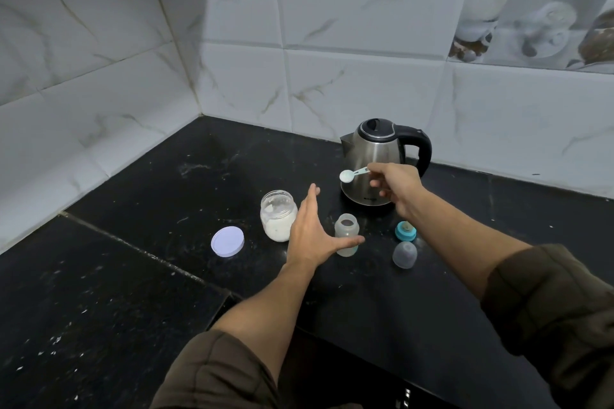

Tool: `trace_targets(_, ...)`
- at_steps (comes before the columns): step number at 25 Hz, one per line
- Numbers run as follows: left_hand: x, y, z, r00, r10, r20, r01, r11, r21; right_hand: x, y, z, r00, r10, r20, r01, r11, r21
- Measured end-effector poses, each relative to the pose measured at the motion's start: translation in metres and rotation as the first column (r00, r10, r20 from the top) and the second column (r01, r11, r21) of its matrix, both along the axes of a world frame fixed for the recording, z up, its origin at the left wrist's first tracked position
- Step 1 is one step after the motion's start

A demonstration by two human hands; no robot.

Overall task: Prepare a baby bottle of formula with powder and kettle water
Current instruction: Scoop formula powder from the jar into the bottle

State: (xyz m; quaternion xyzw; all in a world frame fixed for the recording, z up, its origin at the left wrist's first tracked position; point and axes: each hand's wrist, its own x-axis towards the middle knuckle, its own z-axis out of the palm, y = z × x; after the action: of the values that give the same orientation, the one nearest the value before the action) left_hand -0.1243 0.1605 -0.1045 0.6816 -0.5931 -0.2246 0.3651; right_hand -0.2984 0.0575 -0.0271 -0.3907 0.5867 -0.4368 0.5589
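Fingers [374, 183] of the right hand [397, 188] pinched the scoop [348, 175] by its handle; the left hand [310, 232] was spread open.
The baby bottle [346, 228] stood uncapped beside the powder jar [278, 214]: probably light and tippy, best gripped mid-body.

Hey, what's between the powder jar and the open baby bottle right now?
The left hand, open, sits between the powder jar and the baby bottle, thumb crossing the bottle's front. The head view shows it.

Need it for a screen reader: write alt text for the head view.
The right hand pinches a white scoop in front of the kettle; the open left hand reaches between powder jar and uncapped baby bottle on a black counter.
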Motion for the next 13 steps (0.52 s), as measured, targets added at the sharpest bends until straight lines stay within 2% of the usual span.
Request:
trace_targets(3, -0.009, -0.006, -0.022, 0.999, 0.011, -0.032, -0.006, 0.988, 0.156, -0.009, 0.001, -0.007, 1.000, -0.005, -0.005, 0.005, 1.000, 0.006)
trace_targets(5, -0.011, -0.010, -0.037, 0.997, 0.033, -0.064, -0.019, 0.978, 0.207, -0.012, 0.004, -0.010, 1.000, -0.005, -0.012, 0.005, 1.000, 0.012)
trace_targets(9, -0.012, -0.018, -0.053, 0.987, 0.033, -0.160, 0.004, 0.975, 0.224, -0.019, 0.006, -0.012, 1.000, -0.015, -0.003, 0.015, 1.000, 0.012)
trace_targets(13, -0.013, -0.020, -0.041, 0.982, 0.014, -0.189, 0.022, 0.982, 0.187, -0.024, 0.006, -0.015, 1.000, 0.002, -0.027, -0.002, 1.000, -0.015)
